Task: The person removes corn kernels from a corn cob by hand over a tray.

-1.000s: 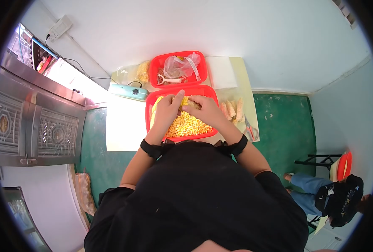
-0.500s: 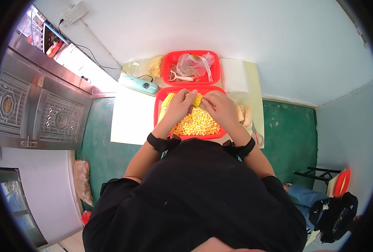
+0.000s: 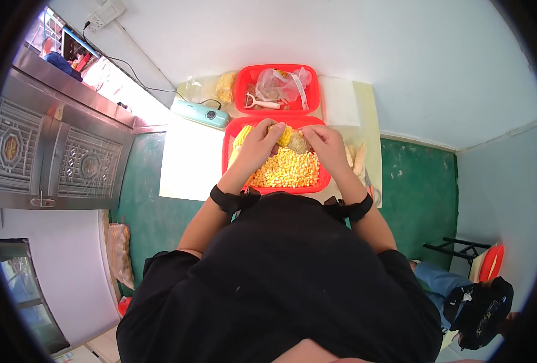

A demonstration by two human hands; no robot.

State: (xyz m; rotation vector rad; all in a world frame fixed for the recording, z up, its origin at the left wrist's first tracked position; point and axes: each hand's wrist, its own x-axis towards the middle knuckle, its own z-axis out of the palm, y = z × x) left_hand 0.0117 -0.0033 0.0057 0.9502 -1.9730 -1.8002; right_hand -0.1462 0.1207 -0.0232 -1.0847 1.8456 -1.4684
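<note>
A partly stripped ear of corn (image 3: pixel 286 137) is held over the front red basket (image 3: pixel 227 158). Yellow kernels cover its left part, while its right end is bare and pale. My left hand (image 3: pixel 262 144) is closed around the ear's left side. My right hand (image 3: pixel 324 145) has its thumb and fingers pinched at the bare right end; the exact contact is partly hidden. Below both hands lies a heap of loose corn kernels (image 3: pixel 288 170). Another yellow ear of corn (image 3: pixel 242 137) rests at the basket's left side, next to my left hand.
Behind is a second red basket (image 3: pixel 242 91) with a plastic bag (image 3: pixel 283 85) and a white peeler (image 3: pixel 262 103). A teal device (image 3: pixel 200 114) with a cord stands left. Bare cobs (image 3: pixel 359 158) and scissors (image 3: pixel 371 189) lie right. A person (image 3: pixel 441 283) is at lower right.
My right hand has shifted slightly right along the ear, and its bare end now shows between my hands. My left hand keeps its hold. The camera view has tilted a little.
</note>
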